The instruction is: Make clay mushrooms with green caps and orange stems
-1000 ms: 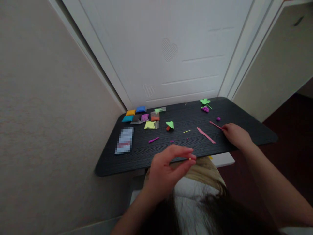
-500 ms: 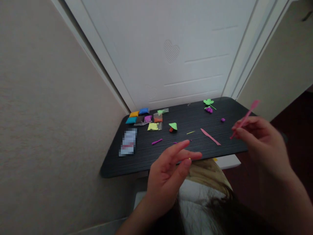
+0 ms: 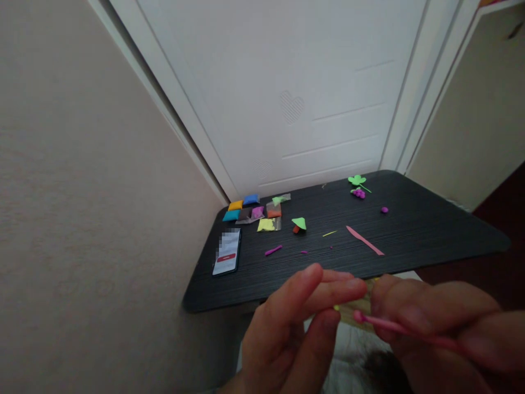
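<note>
Between the thumb and fingers of my left hand (image 3: 295, 323) sits a tiny yellow clay bit (image 3: 337, 308). My right hand (image 3: 443, 323) grips a pink modelling tool (image 3: 394, 326), its rounded tip pointing left, a short way from the yellow bit. On the black table beyond lie a pink plastic knife (image 3: 364, 241), a thin yellow strip (image 3: 330, 233) and a purple clay stick (image 3: 273, 250). A small clay mushroom (image 3: 299, 224) with a green cap and orange stem rests farther back.
Bags of coloured clay, one of them yellow (image 3: 266, 225), cluster at the table's back left. A phone (image 3: 227, 251) lies near the left edge. Toward the back right are a green clay flower (image 3: 357, 180), purple clay balls (image 3: 359, 193) and a single purple lump (image 3: 384, 210).
My right hand has picked the pink modelling tool up off the table and brought it left, close to my left hand. The left fingers have shifted around the yellow bit.
</note>
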Available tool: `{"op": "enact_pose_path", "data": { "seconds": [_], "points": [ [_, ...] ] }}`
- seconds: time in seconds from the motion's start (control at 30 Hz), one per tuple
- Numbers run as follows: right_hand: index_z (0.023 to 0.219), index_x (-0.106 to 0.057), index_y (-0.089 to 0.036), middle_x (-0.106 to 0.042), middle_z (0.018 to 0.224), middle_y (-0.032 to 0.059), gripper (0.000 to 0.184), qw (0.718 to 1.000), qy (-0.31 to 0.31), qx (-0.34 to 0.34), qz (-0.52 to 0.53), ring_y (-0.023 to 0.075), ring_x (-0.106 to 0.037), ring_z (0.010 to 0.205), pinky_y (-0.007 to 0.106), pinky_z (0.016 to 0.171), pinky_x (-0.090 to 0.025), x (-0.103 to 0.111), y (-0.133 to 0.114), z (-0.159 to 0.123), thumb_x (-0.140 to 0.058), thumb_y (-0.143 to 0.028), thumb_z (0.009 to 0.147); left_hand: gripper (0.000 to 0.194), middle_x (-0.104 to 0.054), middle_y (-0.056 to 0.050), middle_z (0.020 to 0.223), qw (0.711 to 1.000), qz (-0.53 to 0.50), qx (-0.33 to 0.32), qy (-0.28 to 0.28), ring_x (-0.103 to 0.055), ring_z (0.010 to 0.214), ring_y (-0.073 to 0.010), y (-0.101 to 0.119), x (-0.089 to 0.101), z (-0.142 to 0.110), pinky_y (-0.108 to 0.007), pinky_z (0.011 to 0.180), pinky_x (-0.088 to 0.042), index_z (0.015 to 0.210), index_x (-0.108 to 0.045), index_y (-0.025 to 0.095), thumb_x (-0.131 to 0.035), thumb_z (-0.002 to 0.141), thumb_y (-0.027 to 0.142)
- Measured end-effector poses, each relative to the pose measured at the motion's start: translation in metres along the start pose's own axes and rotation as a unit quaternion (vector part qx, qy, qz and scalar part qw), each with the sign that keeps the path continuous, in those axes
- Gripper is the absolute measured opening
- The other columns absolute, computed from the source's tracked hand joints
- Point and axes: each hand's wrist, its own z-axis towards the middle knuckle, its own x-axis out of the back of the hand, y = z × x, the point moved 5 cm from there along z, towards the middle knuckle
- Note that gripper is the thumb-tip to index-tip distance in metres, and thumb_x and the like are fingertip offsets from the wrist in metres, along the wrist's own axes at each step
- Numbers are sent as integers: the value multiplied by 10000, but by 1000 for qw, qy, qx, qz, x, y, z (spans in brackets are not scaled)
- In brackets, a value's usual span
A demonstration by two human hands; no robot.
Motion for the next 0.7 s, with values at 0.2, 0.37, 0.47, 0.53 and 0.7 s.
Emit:
{"op": "enact_pose_path", "data": {
  "seconds": [0.2,0.37,0.47,0.53,0.7],
  "points": [
    [1028,-460,-498,-650,865,-60,322,999,27,22,-17,239,-597,711,445,582,-515,0,4,-13,-491,-359,739,437,-682,23,936,1000,18,4,-23,-606,917,-153,-2,1,-3,-306,888,-433,1171,-477,340,-522,787,135],
    [981,-501,-448,-648,802,-49,240,992,124,8,-16,213,-590,673,435,580,-511,-2,-4,-10,-492,-341,766,412,-685,24,918,1000,-3,16,-18,-611,903,-144,-4,2,-1,-293,885,-431,1136,-508,324,-532,779,120],
    [938,-539,-402,-632,724,-18,226,989,144,4,-28,198,-568,617,409,573,-510,0,-7,-1,-551,-288,743,383,-691,16,885,998,-32,59,-6,-614,894,-156,-9,4,-1,-314,889,-431,1093,-546,304,-566,754,126],
    [937,-547,-392,-623,705,-1,253,992,127,7,-28,205,-558,598,417,562,-507,2,-5,4,-566,-256,725,381,-692,10,879,996,-36,75,-12,-610,900,-163,-11,5,0,-329,892,-429,1092,-547,291,-568,750,125],
    [1012,-487,-418,-613,818,3,352,999,43,-31,-7,211,-577,697,438,629,-504,5,11,5,-515,-194,743,390,-691,10,861,997,-25,78,-13,-614,870,-143,-21,11,5,-294,859,-439,1077,-558,284,-559,745,79]
  ]
}}
